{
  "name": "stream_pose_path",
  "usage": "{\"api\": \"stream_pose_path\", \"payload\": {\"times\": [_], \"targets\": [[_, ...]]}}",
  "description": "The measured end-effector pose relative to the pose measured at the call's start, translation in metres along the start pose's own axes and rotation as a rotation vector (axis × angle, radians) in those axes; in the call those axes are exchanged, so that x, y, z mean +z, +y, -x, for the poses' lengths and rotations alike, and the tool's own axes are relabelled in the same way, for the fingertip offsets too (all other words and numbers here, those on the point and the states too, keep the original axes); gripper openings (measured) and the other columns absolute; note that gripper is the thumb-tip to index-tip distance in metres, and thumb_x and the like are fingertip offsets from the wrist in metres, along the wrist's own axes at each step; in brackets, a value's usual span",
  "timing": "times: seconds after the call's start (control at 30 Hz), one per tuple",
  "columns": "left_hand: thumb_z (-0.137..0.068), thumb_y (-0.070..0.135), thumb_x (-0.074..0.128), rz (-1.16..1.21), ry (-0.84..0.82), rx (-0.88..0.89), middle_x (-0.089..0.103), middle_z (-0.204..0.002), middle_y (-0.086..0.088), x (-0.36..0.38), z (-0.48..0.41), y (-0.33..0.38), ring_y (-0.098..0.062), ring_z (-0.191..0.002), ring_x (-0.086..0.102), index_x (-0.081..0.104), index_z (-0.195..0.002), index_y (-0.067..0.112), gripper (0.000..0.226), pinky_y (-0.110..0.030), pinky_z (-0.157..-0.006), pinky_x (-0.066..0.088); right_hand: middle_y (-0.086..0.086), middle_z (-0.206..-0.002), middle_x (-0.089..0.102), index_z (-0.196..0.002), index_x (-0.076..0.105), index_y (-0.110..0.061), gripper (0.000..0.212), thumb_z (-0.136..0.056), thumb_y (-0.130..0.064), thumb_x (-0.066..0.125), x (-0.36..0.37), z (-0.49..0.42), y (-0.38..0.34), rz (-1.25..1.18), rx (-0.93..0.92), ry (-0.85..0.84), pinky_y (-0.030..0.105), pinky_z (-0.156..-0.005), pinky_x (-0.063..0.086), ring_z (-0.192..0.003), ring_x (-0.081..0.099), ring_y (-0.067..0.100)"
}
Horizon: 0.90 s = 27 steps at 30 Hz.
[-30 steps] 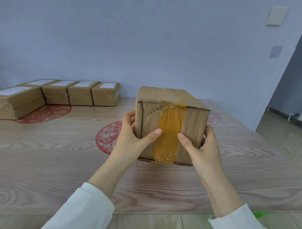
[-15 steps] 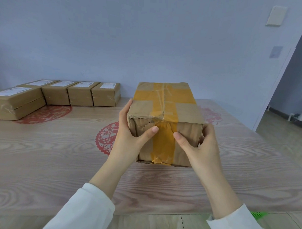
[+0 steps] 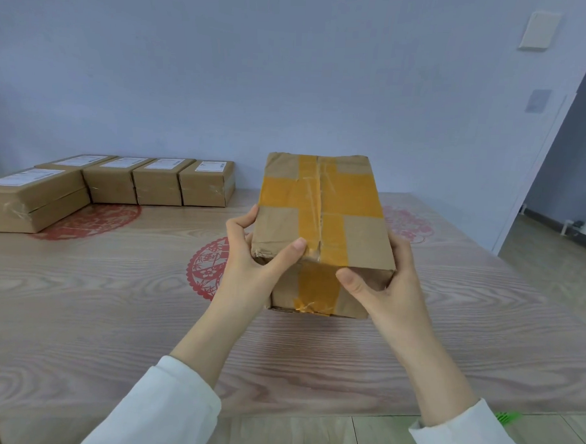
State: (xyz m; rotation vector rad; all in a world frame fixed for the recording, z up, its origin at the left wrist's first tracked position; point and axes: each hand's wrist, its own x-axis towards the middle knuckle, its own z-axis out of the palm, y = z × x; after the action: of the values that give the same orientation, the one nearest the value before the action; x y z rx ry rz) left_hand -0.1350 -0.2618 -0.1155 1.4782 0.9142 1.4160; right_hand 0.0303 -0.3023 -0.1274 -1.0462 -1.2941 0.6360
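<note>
Fingers (image 3: 240, 224) of left hand (image 3: 250, 270), right hand (image 3: 390, 288) curled round taped carton (image 3: 322, 209) — apparently turning step; next: lower flat onto table (image 3: 115, 315) beneath

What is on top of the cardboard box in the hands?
On the cardboard box, yellow tape forms a cross, and the left hand lays its thumb at the near edge. The box is sealed, so its contents are hidden.

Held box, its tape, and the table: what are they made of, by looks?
Box: brown cardboard, matt, probably corrugated; creased, frayed at the near left corner. Tape: glossy yellow plastic film by the look, wrinkled and shiny along the top seam. Table: pale wood grain, smooth low sheen; solid wood or printed laminate, cannot tell.
</note>
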Motion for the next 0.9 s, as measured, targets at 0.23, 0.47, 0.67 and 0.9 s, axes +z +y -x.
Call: {"api": "stream_pose_path", "payload": {"times": [0.23, 0.47, 0.67, 0.9], "targets": [[-0.058, 0.05, 0.085, -0.108, -0.095, -0.015, 0.051, -0.136, 0.013, -0.005, -0.002, -0.013, -0.002, -0.119, 0.055, 0.019, -0.15, 0.035, 0.114, -0.033, -0.099, 0.049, -0.01, -0.11, 0.057, -0.125, 0.04, -0.022, 0.056, -0.078, -0.026, 0.071, -0.004, -0.005, 0.004, -0.016, 0.096, 0.055, 0.008, -0.065, 0.049, -0.083, 0.06, -0.012], [-0.074, 0.017, 0.077, -0.107, -0.002, -0.016, 0.049, -0.121, 0.016, 0.003, -0.001, -0.013, -0.001, -0.11, 0.054, 0.027, -0.138, 0.031, 0.082, -0.017, -0.073, 0.055, -0.015, -0.125, 0.051, -0.136, 0.032, -0.035, 0.073, -0.077, -0.027, 0.075, 0.0, -0.004, 0.013, 0.125, 0.06, 0.094, 0.017, -0.077, 0.051, -0.11, 0.055, 0.0], [-0.066, 0.035, 0.079, -0.142, 0.083, -0.025, 0.05, -0.126, 0.014, 0.005, -0.002, -0.006, -0.003, -0.112, 0.052, 0.028, -0.142, 0.028, 0.092, -0.031, -0.093, 0.051, -0.013, -0.125, 0.046, -0.124, 0.032, -0.038, 0.073, -0.072, -0.022, 0.08, 0.005, 0.0, 0.016, 0.211, -0.017, 0.169, 0.014, -0.082, 0.047, -0.115, 0.051, 0.007], [-0.059, 0.038, 0.081, -0.189, 0.065, -0.008, 0.048, -0.111, 0.022, 0.006, 0.0, -0.008, 0.005, -0.102, 0.05, 0.031, -0.121, 0.035, 0.079, -0.016, -0.078, 0.047, -0.005, -0.129, 0.049, -0.134, 0.041, -0.029, 0.074, -0.071, -0.037, 0.078, 0.006, -0.004, 0.021, 0.25, 0.02, 0.253, 0.03, -0.094, 0.047, -0.116, 0.049, 0.012]]}}
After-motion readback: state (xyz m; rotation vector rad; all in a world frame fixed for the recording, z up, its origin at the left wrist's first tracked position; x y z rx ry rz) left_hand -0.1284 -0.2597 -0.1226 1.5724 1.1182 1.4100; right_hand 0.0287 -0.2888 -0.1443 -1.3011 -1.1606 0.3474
